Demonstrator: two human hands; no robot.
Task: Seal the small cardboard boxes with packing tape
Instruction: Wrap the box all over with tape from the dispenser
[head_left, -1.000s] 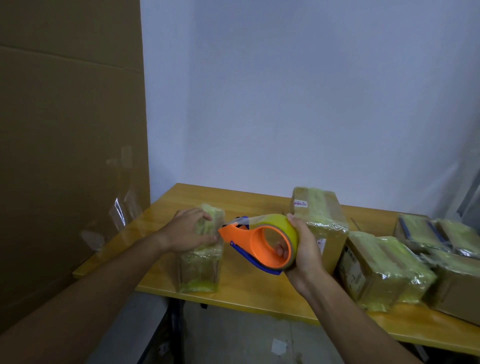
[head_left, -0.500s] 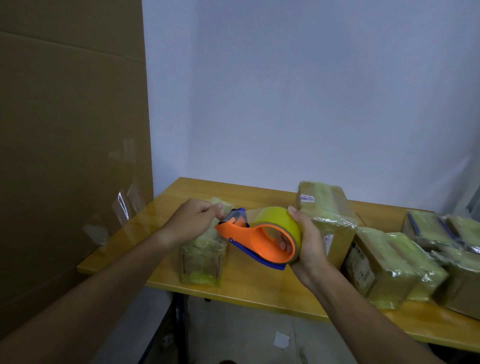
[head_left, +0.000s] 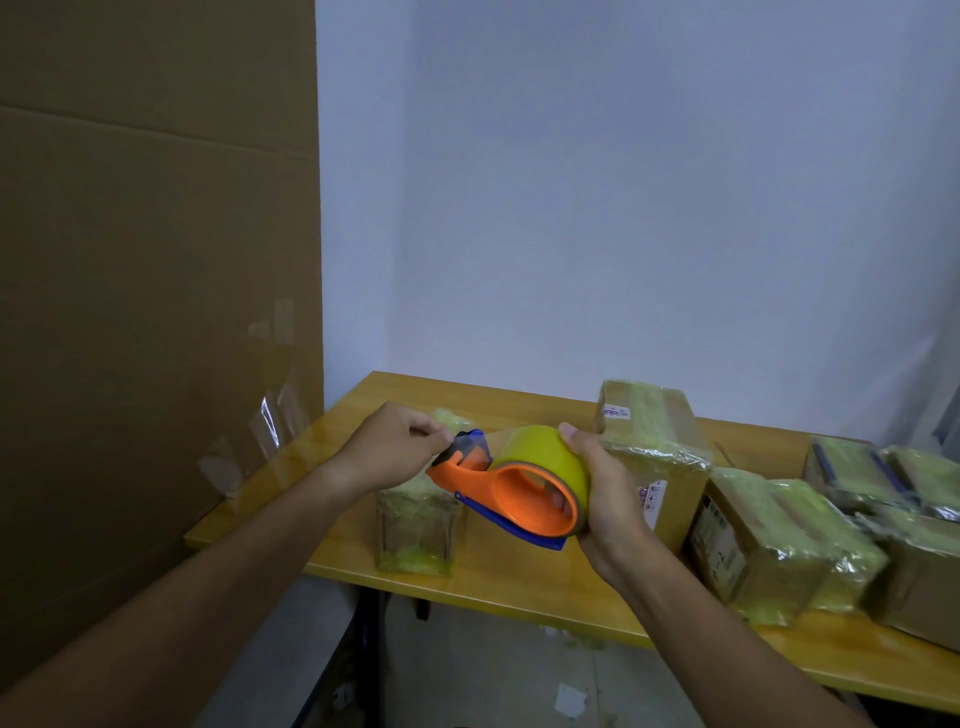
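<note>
The right hand (head_left: 605, 499) grips the tape dispenser (head_left: 511, 491), an orange frame with a blue edge carrying a yellow roll of packing tape (head_left: 540, 454). Its thumb lies over the top of the roll and its fingers curl through the core from behind, so the dispenser is held in the air above the desk (head_left: 519, 587). The left hand (head_left: 395, 449) meets the dispenser's far end, its thumb and fingertips pinched together at the cutter, where the loose end of the tape sits; whether it has the tape itself or only the cutter guard cannot be told.

Directly below the dispenser's cutter end, a small cardboard box (head_left: 418, 525) stands on the desk, wrapped in glossy, yellowish tape and partly hidden by the left hand. Neither hand touches it. To the right of the dispenser, just behind the right hand, a taller taped box (head_left: 652, 447) stands upright with a small white label near its top. Farther right of the dispenser lie more taped boxes (head_left: 769, 540), packed close against one another along the desk. To the left of the dispenser, beyond the desk's edge, a large sheet of brown cardboard (head_left: 156, 260) stands upright with strips of clear tape (head_left: 270, 421) stuck to it. A pale wall (head_left: 623, 182) rises behind the desk.
</note>
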